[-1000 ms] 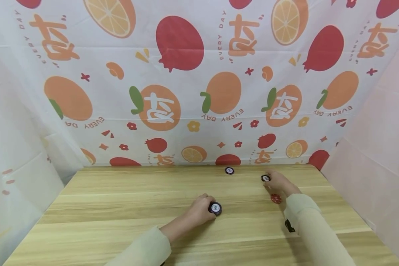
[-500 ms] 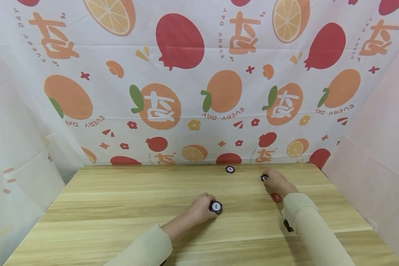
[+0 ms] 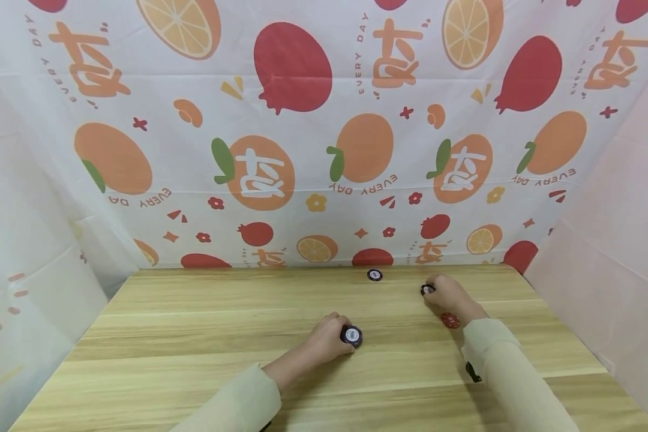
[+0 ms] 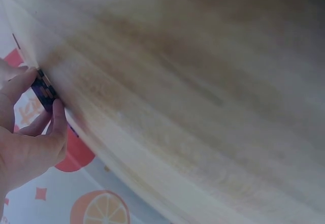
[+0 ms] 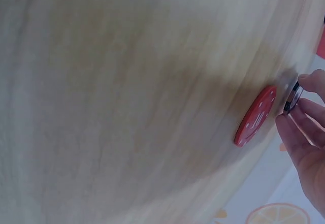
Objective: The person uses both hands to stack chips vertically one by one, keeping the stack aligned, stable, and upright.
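Note:
On the wooden table (image 3: 194, 336) my left hand (image 3: 326, 341) grips a small stack of dark chips (image 3: 351, 335) with a white centre; the left wrist view shows fingers (image 4: 20, 84) and thumb pinching the stack's edge (image 4: 44, 91). Farther back on the right, my right hand (image 3: 449, 294) pinches a single dark chip (image 3: 427, 290), seen edge-on (image 5: 292, 96) in the right wrist view, tilted up off the wood. A red chip (image 3: 450, 320) (image 5: 256, 115) lies flat just beside that wrist. Another dark chip (image 3: 375, 275) lies alone near the back edge.
A fruit-print cloth (image 3: 313, 138) hangs behind the table, and white sheets close in the left and right sides. A small black object (image 3: 472, 372) shows under the right sleeve. The table's left half carries bare wood.
The right hand has closed over the far dark chip and tipped it up from the table. The left hand and its stack have stayed put.

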`<state>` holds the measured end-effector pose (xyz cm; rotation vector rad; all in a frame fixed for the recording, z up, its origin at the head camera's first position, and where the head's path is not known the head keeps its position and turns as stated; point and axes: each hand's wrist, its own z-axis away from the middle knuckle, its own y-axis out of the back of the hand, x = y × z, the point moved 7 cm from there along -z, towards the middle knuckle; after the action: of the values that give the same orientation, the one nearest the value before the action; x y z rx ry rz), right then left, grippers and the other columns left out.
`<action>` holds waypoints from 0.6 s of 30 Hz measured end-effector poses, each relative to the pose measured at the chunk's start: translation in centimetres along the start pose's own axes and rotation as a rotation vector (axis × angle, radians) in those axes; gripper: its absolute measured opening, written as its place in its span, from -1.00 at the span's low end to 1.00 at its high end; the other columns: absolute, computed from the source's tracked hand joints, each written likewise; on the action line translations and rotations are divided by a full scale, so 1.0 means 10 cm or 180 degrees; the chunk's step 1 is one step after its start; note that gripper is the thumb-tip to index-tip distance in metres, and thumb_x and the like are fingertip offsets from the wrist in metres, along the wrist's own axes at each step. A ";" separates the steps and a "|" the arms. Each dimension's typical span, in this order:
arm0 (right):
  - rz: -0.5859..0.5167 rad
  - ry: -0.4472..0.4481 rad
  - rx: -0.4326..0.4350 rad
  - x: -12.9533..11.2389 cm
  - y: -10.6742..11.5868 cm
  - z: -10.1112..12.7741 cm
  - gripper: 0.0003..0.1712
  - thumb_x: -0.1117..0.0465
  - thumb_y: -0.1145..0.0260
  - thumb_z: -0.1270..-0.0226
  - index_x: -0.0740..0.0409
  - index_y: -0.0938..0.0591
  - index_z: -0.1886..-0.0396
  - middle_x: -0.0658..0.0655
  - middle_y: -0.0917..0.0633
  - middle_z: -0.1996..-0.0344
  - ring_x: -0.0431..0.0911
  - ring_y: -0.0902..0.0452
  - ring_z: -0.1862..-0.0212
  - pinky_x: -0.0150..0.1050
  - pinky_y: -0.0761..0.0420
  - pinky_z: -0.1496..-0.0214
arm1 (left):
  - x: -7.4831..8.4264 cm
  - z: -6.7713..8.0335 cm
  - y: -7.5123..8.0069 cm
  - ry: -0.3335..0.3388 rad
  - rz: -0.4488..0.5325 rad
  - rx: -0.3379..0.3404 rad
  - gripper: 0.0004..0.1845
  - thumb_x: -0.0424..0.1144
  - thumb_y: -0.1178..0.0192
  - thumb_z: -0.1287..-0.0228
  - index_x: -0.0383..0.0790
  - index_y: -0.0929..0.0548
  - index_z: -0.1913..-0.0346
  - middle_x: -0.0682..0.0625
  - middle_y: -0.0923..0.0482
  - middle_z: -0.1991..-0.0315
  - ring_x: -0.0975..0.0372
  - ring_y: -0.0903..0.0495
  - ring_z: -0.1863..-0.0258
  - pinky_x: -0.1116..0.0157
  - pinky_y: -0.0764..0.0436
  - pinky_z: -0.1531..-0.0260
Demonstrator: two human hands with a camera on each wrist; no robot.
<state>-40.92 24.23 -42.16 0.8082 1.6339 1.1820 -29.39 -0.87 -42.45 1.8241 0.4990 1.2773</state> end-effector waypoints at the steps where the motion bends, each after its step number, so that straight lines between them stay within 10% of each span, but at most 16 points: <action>1: 0.0003 0.0026 0.0015 -0.01 0.00 0.00 -0.63 0.31 -0.30 -0.08 0.47 -0.57 0.12 0.37 -0.58 0.20 0.16 -0.50 0.15 0.02 -0.49 0.12 | 0.00 0.00 0.00 -0.0003 -0.0003 -0.0006 -0.59 -0.31 -0.46 0.15 -0.40 -0.58 0.19 -0.08 -0.46 0.32 0.09 -0.49 0.26 0.24 -0.51 0.22; 18: -0.0366 0.0682 0.0025 -0.78 -0.10 0.05 -0.63 0.33 -0.36 -0.04 0.36 -0.59 0.10 0.22 -0.55 0.15 -0.09 -0.52 0.25 -0.25 -0.55 0.23 | -0.01 0.00 0.00 -0.0021 0.0008 0.0016 -0.54 -0.24 -0.46 0.13 -0.41 -0.58 0.15 -0.10 -0.47 0.30 0.08 -0.49 0.26 0.20 -0.50 0.20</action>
<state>-37.69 17.12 -40.83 0.5997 1.8347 1.2137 -29.48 -0.93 -42.53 1.8331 0.4970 1.2724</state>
